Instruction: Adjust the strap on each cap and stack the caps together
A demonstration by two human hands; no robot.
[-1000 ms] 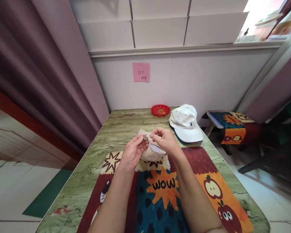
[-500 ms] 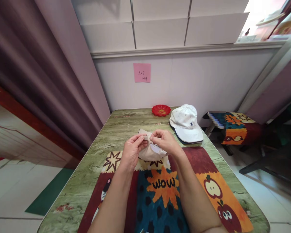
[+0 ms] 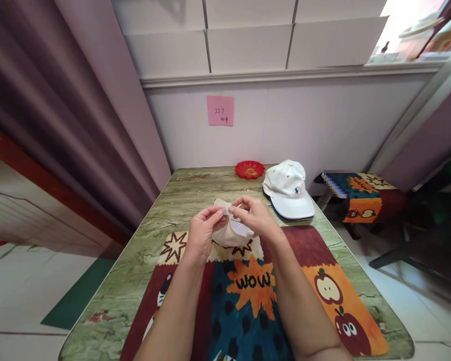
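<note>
A beige baseball cap is held over the top edge of the patterned mat, its strap side up between my hands. My left hand pinches the strap at its left part between thumb and fingers. My right hand has thumb and fingertips closed on the strap's right part, close to the left fingertips. Part of the cap lies hidden behind my right hand. Farther back to the right, a white baseball cap with a small dark logo rests on top of a dark-brimmed cap.
A red scalloped dish sits at the table's back edge. The colourful mat covers the front of the wood-patterned table. Behind stands a wall with a pink note. To the right is a stool, to the left a purple curtain.
Both hands stay on the cap's strap. My right fingertips have shifted slightly to the left, and the right fingers are a little more bent. The stacked caps have not moved.
</note>
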